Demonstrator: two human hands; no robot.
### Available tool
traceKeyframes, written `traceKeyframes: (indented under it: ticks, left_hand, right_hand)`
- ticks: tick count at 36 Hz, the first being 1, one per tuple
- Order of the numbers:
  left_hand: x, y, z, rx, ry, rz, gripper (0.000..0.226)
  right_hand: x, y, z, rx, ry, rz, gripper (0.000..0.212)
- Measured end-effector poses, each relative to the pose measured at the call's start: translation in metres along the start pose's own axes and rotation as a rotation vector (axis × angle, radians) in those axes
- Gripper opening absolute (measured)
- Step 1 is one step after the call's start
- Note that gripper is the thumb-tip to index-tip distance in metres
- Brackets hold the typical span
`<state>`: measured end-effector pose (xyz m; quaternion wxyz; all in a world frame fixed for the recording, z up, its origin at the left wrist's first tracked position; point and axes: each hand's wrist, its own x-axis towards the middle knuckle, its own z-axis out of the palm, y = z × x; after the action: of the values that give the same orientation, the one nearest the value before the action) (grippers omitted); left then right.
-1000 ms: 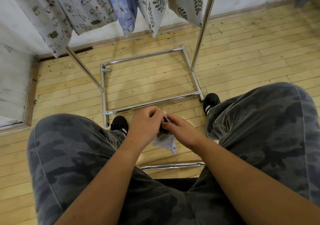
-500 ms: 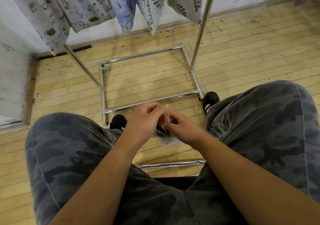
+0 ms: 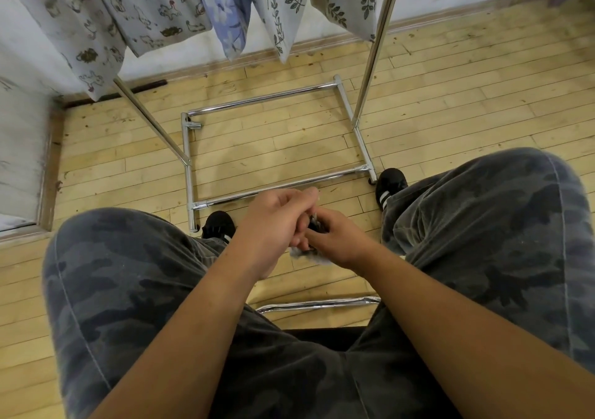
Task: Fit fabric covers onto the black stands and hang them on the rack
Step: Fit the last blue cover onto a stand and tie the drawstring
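Fingers of your left hand (image 3: pixel 277 225) are curled inward, and their tips meet your right hand (image 3: pixel 339 241) just below the middle of the frame, between your knees. Both hands close on one small dark piece, the black stand (image 3: pixel 314 224), of which only a sliver shows in the gap between your fingers. Your left hand pinches it from above and your right hand curls round it from the right side. A pale bunch of fabric cover (image 3: pixel 317 259) peeks out just under the two hands, touching them. How far it is drawn over the stand cannot be told, as your fingers hide the join.

Your forearms run in from the bottom edge, over your camouflage trousers (image 3: pixel 128 290). Beyond each knee a black shoe with white stripes rests on the wooden floor (image 3: pixel 289 148): the left shoe (image 3: pixel 219 225) beside your left hand, the right shoe (image 3: pixel 389 182) right of centre. Below your hands a chrome bar (image 3: pixel 318 304) crosses between your legs, with a black seat (image 3: pixel 322 335) under it.

Ahead of your hands stands the rack (image 3: pixel 264 98), its chrome base a rectangle on the floor, with one pole rising at upper right and another slanting to upper left. Along the top edge hang finished covers: an animal-print cover (image 3: pixel 145 9) at upper left, a blue floral cover (image 3: pixel 222 9) next, then two leaf-print covers (image 3: pixel 280 6). A white wall (image 3: pixel 19 148) fills the left edge.
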<state>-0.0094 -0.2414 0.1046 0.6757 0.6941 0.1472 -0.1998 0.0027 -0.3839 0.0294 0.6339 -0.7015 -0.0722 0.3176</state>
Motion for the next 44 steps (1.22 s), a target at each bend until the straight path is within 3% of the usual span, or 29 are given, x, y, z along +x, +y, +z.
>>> traceKeyframes:
  ticks: [5, 12, 23, 30, 34, 41, 44]
  left_hand:
    - [0.003, 0.0, -0.006, 0.124, -0.024, 0.043, 0.039]
    - [0.011, 0.015, -0.015, 0.278, -0.045, 0.083, 0.034]
    - [0.007, 0.05, -0.022, 0.268, -0.106, 0.13, 0.03]
    - [0.0, 0.093, -0.025, 0.34, -0.129, 0.23, 0.032]
    - [-0.008, 0.122, -0.022, 0.347, -0.104, 0.304, 0.032]
    - [-0.02, 0.179, -0.008, 0.338, -0.09, 0.399, 0.031]
    - [-0.021, 0.204, 0.0, 0.358, -0.088, 0.416, 0.042]
  right_hand:
    - [0.003, 0.004, -0.002, -0.06, 0.042, 0.03, 0.007]
    - [0.0, -0.011, -0.011, -0.041, 0.071, -0.019, 0.016]
    - [-0.007, -0.051, -0.015, 0.027, 0.107, -0.146, 0.02]
    - [-0.006, -0.08, -0.019, -0.046, 0.178, -0.25, 0.04]
    - [-0.011, -0.111, -0.028, -0.039, 0.212, -0.318, 0.022]
    - [-0.027, -0.171, -0.045, 0.024, 0.274, -0.411, 0.034]
    - [-0.033, -0.195, -0.052, 0.066, 0.312, -0.414, 0.037]
